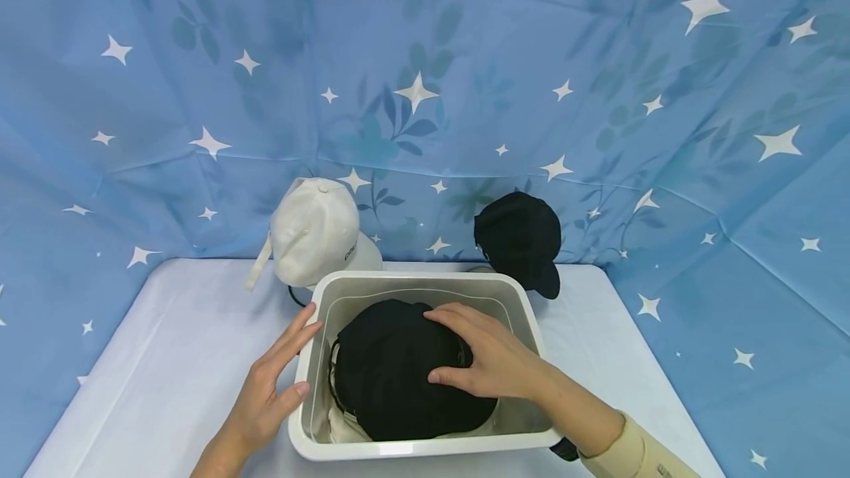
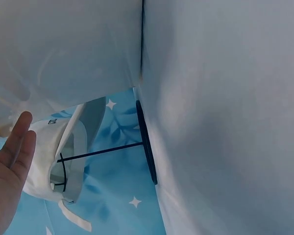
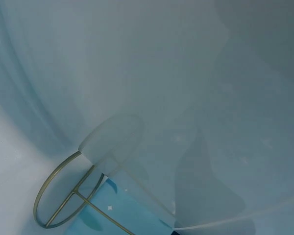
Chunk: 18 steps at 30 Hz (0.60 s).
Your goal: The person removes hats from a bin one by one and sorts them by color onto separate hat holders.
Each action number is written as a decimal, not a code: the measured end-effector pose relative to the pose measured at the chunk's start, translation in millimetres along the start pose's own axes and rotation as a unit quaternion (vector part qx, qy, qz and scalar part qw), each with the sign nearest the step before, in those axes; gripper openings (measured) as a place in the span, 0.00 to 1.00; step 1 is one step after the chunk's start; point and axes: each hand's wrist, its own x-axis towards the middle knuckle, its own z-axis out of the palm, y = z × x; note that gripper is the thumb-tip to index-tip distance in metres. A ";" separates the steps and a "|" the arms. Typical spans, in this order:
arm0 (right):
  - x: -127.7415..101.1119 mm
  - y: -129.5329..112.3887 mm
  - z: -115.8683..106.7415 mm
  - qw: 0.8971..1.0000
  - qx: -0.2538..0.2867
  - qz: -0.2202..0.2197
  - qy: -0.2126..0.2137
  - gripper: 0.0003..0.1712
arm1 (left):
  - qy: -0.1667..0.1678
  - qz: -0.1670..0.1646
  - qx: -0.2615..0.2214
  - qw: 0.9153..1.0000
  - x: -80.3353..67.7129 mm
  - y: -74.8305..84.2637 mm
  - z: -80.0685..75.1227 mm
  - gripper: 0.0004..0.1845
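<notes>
A white plastic bin stands in the middle of the table. Inside it lies a black cap on top of a white cap, of which only an edge shows. My right hand rests flat on the black cap's crown, fingers spread. My left hand lies against the outside of the bin's left wall, fingers straight, thumb near the rim. The left wrist view shows that hand beside the translucent bin wall. The right hand is hidden in the right wrist view.
Behind the bin, a white cap and a black cap sit on wire stands. The white cap and its stand base show in the left wrist view. Another wire stand shows through the bin wall. A starred blue backdrop encloses the table.
</notes>
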 end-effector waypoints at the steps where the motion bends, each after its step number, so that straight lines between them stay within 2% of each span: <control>1: 0.1 0.0 -0.1 1.000 0.002 0.000 0.000 0.44 | -0.001 0.000 0.004 1.000 -0.2 -0.2 -0.3 0.34; 8: 3.4 0.7 1.4 1.000 0.014 -0.009 0.007 0.36 | -0.007 -0.005 0.011 1.000 -1.5 -0.2 -2.7 0.36; 18: 6.0 6.6 5.3 0.997 0.016 -0.071 0.028 0.23 | -0.006 -0.012 -0.001 1.000 -1.0 0.4 -0.7 0.36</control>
